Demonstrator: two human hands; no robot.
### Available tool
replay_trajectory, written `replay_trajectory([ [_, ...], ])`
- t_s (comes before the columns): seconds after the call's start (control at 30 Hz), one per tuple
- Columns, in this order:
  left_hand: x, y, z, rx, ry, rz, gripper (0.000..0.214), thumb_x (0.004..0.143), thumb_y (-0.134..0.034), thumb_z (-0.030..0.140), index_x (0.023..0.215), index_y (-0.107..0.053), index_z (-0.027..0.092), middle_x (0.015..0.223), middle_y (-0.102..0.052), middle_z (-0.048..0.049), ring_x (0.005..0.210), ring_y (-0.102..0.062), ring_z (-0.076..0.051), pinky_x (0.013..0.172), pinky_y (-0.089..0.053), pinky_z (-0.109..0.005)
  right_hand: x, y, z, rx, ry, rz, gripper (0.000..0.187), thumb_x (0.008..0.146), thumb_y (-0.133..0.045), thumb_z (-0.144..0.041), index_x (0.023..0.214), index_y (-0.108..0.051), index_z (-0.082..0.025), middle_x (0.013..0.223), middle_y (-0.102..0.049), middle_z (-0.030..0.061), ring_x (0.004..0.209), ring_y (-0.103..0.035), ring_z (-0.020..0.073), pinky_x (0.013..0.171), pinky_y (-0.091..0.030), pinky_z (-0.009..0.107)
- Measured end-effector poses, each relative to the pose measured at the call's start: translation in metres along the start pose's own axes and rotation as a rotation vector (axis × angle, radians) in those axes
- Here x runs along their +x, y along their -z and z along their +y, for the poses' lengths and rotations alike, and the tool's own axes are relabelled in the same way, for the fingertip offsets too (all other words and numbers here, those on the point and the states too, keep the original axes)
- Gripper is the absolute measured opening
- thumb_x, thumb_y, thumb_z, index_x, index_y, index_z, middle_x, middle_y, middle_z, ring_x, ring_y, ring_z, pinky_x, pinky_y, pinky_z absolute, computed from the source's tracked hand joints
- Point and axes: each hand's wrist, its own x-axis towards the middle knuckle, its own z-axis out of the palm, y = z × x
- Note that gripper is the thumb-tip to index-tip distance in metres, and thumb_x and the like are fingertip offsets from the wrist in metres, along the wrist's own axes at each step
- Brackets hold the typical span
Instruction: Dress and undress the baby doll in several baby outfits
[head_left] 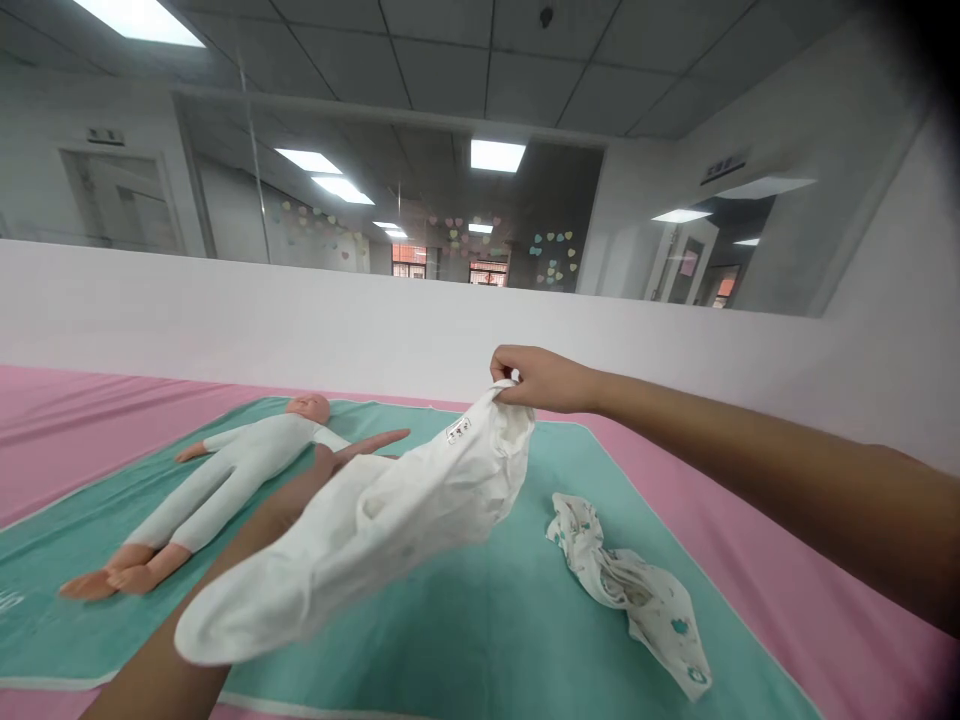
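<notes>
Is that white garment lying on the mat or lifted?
Lifted: the right hand pinches the white garment by its collar, above the teal mat.

**White on teal, teal on pink**

The garment (390,520) at centre is plain white. At lower right, a crumpled cloth (630,580) is white with small teal prints. The doll (225,480) at left wears white (its skin is peach). The mat (487,620) is teal with a white edge, and the bedding (787,580) around it is pink.

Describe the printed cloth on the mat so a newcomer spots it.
Find the teal mat on the pink surface. On its right side lies a crumpled cloth. Unlike the plain white garment held beside it, it carries small teal prints.
</notes>
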Motion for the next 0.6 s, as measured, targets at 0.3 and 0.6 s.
replay_trajectory([
  [0.3, 0.048, -0.043, 0.066, 0.167, -0.032, 0.202, 0.039, 0.073, -0.059, 0.038, 0.107, -0.054, 0.019, 0.095, -0.062, -0.0034, 0.087, -0.058, -0.02, 0.073, -0.046, -0.029, 0.03, 0.016, -0.038, -0.25, 0.07, 0.066, 0.014, 0.066, -0.052, -0.024, 0.07, -0.04, -0.02, 0.075, -0.051, -0.0003, 0.064, -0.04, 0.0117, 0.054, -0.024, 0.024],
  [0.6, 0.05, 0.019, 0.1, 1.022, 0.141, 0.641, 0.035, 0.069, -0.054, 0.052, 0.086, -0.06, 0.022, 0.088, -0.063, -0.0014, 0.077, -0.057, -0.019, 0.063, -0.041, -0.026, 0.012, 0.058, 0.001, -0.503, -0.347, -0.111, 0.013, 0.061, -0.06, -0.019, 0.07, -0.051, -0.017, 0.07, -0.054, 0.0052, 0.063, -0.048, 0.0165, 0.052, -0.027, 0.026],
])
